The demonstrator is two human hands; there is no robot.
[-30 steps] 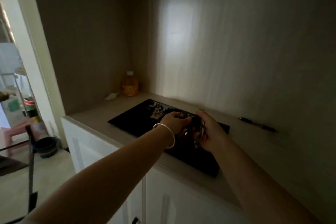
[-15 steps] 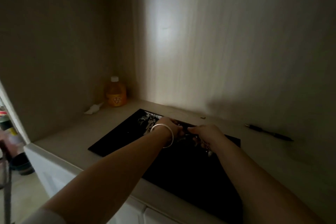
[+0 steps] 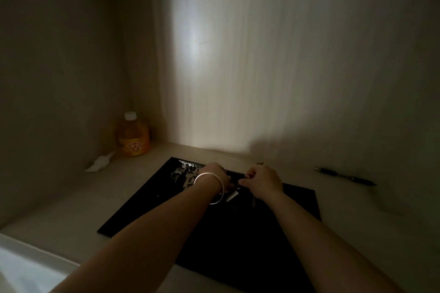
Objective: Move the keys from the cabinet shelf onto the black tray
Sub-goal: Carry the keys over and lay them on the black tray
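Note:
A flat black tray [image 3: 147, 209] lies on the pale cabinet shelf [image 3: 71, 200] in dim light. A pile of silvery keys [image 3: 184, 172] rests on the tray's far left corner. My left hand [image 3: 215, 173], with a silver bangle on the wrist, and my right hand [image 3: 260, 181] meet over the tray's far edge, both pinched on a dark bunch of keys [image 3: 234, 191] between them. A shiny key of that bunch hangs just above the tray. Most of the bunch is hidden by my fingers.
An orange juice bottle [image 3: 133, 135] stands in the back left corner, with a crumpled white tissue [image 3: 101, 162] beside it. A black pen [image 3: 345, 176] lies on the shelf to the right of the tray. The cabinet walls close in at left and back.
The view has moved closer into the cabinet. Both hands have shifted farther back over the tray, still holding the key bunch between them.

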